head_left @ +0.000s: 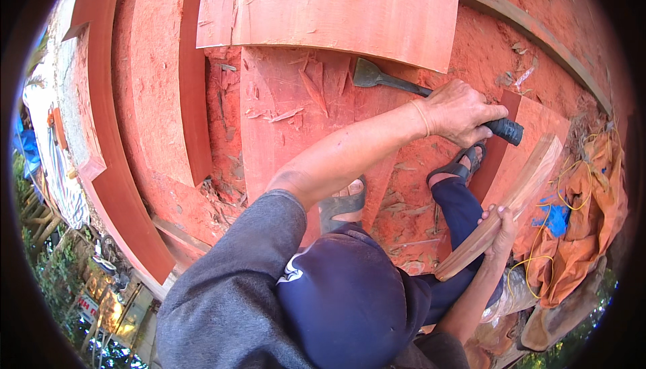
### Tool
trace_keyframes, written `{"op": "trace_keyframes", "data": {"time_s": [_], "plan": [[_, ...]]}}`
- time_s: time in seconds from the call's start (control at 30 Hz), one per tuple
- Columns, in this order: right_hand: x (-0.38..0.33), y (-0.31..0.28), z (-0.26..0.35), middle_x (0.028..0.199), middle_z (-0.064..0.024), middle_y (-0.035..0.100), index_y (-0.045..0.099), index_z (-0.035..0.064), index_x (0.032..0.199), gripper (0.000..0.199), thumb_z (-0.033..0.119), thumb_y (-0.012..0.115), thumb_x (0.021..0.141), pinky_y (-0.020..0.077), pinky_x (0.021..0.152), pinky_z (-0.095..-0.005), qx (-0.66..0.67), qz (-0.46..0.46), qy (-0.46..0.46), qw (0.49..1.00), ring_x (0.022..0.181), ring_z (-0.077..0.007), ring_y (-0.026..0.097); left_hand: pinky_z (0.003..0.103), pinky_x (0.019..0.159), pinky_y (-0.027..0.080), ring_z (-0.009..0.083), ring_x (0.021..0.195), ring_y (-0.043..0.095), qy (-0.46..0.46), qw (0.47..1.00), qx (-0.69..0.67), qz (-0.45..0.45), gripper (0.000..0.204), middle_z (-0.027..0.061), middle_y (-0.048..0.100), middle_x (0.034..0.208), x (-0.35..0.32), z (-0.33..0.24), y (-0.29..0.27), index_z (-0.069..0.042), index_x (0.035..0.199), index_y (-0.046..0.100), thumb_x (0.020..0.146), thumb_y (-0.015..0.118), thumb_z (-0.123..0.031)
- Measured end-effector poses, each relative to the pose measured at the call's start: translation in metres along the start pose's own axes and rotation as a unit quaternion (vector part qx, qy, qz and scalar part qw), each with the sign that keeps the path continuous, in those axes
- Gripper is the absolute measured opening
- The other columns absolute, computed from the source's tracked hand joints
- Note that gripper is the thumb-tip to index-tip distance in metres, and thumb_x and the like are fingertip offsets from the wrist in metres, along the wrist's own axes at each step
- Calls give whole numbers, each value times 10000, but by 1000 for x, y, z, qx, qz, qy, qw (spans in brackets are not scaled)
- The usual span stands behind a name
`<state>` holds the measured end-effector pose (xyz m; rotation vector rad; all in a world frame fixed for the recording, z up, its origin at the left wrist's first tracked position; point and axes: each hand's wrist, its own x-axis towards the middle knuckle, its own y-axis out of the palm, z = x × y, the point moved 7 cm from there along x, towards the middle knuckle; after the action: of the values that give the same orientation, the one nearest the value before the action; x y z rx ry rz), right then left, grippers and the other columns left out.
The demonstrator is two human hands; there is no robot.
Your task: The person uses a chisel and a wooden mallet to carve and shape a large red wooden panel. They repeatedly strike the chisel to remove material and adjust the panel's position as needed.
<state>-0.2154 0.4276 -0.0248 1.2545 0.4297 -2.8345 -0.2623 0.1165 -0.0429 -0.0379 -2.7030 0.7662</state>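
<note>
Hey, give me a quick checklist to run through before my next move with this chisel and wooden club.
1. Left hand gripping the chisel: ok, fingers closed around it near the black handle end.
2. Right hand gripping the wooden club: ok, held around its middle.
3. Blade touching wood: cannot tell, contact isn't clear from above.
4. Reddish board free of loose splinters: not ok, several lie on it.
5. Toes covered: not ok, the left sandal leaves them bare.
</note>
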Motion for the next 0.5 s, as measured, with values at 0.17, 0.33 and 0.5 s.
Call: {"op": "trace_keyframes", "data": {"time_s": [0.17, 0.33, 0.5], "plan": [[1, 18, 5, 834, -100, 631, 591, 6, 1001, 262, 206, 690, 865, 560, 597, -319, 85, -10, -35, 996, 681, -191, 636, 493, 570, 531, 352, 706, 689, -25, 998, 39, 37, 487, 99, 710, 791, 1, 9, 9, -199, 1256, 625, 804, 737, -343], [1, 40, 23, 775, -76, 634, 597, -3, 1013, 222, 107, 693, 846, 534, 583, -297, -160, 49, -74, 983, 603, -163, 612, 495, 583, 536, 345, 709, 692, -10, 999, 33, -1, 479, 96, 713, 789, 5, 14, 3, -189, 1246, 634, 798, 735, -323], [3, 44, 31, 748, -81, 633, 577, -1, 980, 199, 142, 667, 876, 541, 554, -310, -5, 8, -98, 995, 588, -168, 627, 505, 603, 535, 348, 718, 694, -32, 998, 47, 26, 471, 102, 714, 800, 6, 22, 10, -187, 1242, 646, 798, 734, -319]]}}
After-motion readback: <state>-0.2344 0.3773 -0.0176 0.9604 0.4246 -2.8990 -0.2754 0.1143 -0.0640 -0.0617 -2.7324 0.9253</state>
